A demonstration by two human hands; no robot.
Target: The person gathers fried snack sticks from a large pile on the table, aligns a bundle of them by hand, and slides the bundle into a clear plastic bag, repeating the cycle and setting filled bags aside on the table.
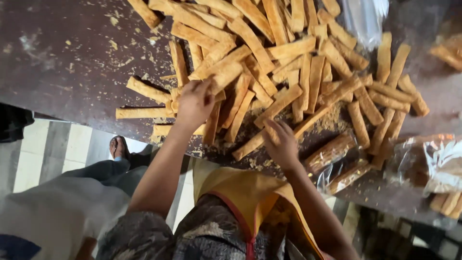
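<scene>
our left hand (194,102) lay on the big pile of long brown snack sticks (269,62), fingers curled around a few of them. our right hand (280,144) touched a stick at the near edge of the pile, fingers bent, but we could not tell if it held one. just right of it lay clear bags (337,163) already filled with sticks. most sticks were loose on the dark table (62,62), so we thought lots of work was left. crumbs (115,45) were all around.
</scene>
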